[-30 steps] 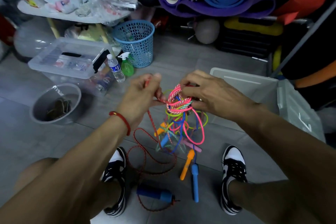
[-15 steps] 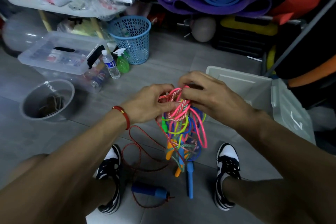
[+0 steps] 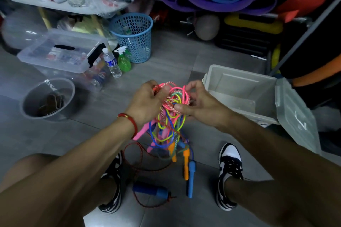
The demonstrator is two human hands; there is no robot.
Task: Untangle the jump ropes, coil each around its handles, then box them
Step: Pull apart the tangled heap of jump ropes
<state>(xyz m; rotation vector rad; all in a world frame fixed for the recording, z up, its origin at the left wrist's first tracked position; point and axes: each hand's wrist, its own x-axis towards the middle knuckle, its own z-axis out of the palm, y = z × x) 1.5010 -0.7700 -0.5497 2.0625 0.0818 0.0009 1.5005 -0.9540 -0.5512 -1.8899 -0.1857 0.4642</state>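
While the knot is held up over the floor, here's the rundown, left to right:

left hand: left hand (image 3: 147, 100) is curled into the top of the tangle, fingers pinching a pink-and-white braided cord.

tangle: the jump ropes (image 3: 171, 114) hang as one bright clump between both hands, above the floor and between the shoes; pink, yellow-green, blue and braided cords all looped through each other.

loose ends: orange handle (image 3: 186, 164) and slim blue handle (image 3: 191, 178) dangle below; a fat blue handle (image 3: 150, 190) lies on the floor with a red cord trailing.

right hand: right hand (image 3: 201, 106) pinches loops on the other side, thumb on the braided cord.

box: open white box (image 3: 239, 94) sits just right of the hands, nothing coiled in it yet.

handling: looks light and floppy to me. Plastic cords probably slide, braided ones probably snag. I'd grab a handle and feed it back through rather than yank loops.
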